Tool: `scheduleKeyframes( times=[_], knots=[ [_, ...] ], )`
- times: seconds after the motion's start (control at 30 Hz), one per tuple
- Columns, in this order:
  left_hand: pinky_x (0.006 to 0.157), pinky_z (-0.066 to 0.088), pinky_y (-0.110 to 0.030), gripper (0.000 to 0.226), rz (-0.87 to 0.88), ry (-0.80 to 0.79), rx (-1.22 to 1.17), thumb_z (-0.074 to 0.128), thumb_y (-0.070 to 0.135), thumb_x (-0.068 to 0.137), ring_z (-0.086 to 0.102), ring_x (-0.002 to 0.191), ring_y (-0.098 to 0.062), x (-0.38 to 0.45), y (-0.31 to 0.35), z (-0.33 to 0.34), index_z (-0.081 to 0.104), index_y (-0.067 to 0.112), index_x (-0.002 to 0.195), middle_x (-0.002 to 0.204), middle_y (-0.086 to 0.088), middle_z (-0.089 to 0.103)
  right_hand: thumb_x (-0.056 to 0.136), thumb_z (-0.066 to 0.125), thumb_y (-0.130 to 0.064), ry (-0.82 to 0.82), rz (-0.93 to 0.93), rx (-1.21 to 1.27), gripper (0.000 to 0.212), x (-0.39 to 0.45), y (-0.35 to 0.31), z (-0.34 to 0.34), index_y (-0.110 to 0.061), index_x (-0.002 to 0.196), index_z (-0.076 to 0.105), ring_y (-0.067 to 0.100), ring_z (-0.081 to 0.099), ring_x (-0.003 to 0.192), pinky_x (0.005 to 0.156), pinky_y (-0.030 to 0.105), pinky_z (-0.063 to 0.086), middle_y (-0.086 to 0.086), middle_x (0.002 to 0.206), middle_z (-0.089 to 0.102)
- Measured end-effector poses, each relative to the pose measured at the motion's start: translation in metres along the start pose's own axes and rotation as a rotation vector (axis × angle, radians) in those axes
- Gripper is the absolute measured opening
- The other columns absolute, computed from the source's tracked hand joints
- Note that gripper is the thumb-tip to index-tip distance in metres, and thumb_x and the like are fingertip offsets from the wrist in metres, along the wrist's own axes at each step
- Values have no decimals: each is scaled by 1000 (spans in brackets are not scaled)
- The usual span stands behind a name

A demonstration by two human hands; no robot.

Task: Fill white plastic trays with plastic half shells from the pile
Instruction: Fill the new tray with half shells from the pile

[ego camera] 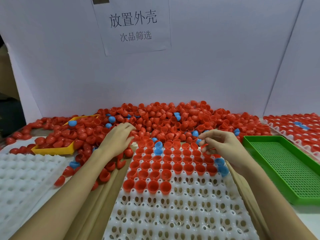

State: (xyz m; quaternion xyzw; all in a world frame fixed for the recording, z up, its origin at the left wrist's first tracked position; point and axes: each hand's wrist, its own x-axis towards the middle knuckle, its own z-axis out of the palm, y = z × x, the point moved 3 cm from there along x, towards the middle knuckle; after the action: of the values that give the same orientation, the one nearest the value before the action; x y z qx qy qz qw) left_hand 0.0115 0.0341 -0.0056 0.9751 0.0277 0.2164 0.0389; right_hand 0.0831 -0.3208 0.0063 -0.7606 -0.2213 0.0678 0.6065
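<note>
The white plastic tray lies at lower centre on the desk, its far rows filled with red and blue half shells. The pile spreads across mid-frame behind it. The left hand rests on the pile, fingers straight, grip apart. The right hand, over the tray's far right corner, has its grip clamped on a red shell. A green tray sits at right.

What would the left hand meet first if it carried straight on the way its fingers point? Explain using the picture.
The left hand points away from the person, fingers spread over the pile of red half shells. It would likely run straight into those shells, though whether it already touches them is unclear.
</note>
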Motion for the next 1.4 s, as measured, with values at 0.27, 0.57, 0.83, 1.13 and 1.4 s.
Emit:
scheduleKeyframes(
  times=[0.27, 0.57, 0.83, 1.13, 1.4],
  knots=[
    [96, 50, -35, 36, -89, -84, -32, 62, -6, 92, 58, 118, -26, 26, -24, 11, 66, 7, 125, 123, -7, 61, 106, 51, 3, 16, 12, 6, 30, 1, 2, -4, -9, 103, 78, 21, 75, 77, 73, 30, 64, 11, 90, 79],
    [97, 53, -18, 35, 3, 310, -580, 77, 6, 90, 66, 107, -5, -16, 56, -32, 71, 15, 123, 119, 6, 67, 105, 52, 3, -10, -21, 2, 29, 0, -3, 0, -11, 103, 78, 21, 76, 78, 76, 32, 64, 9, 91, 79],
    [92, 60, -34, 28, -142, -16, -1315, 69, 24, 97, 73, 109, -18, -62, 127, -35, 67, 31, 124, 119, 2, 75, 99, 73, -18, -396, -162, -5, 28, -20, -34, 24, -28, 125, 71, 25, 78, 97, 84, 28, 61, 5, 111, 78],
    [95, 59, -45, 21, -121, -148, -1536, 57, 17, 105, 74, 101, -32, -71, 135, -27, 54, 17, 126, 98, -10, 73, 93, 80, -22, -435, -303, -143, 25, -24, -30, 53, -22, 114, 67, 22, 65, 66, 68, 32, 58, 0, 81, 70],
    [92, 61, -42, 29, -76, -187, -1327, 72, 23, 96, 76, 98, -26, -74, 142, -30, 54, 22, 118, 113, -4, 76, 93, 76, -25, -320, -435, -267, 7, -22, -27, 56, -27, 99, 73, 9, 50, 52, 53, 21, 43, -1, 67, 61]
  ],
)
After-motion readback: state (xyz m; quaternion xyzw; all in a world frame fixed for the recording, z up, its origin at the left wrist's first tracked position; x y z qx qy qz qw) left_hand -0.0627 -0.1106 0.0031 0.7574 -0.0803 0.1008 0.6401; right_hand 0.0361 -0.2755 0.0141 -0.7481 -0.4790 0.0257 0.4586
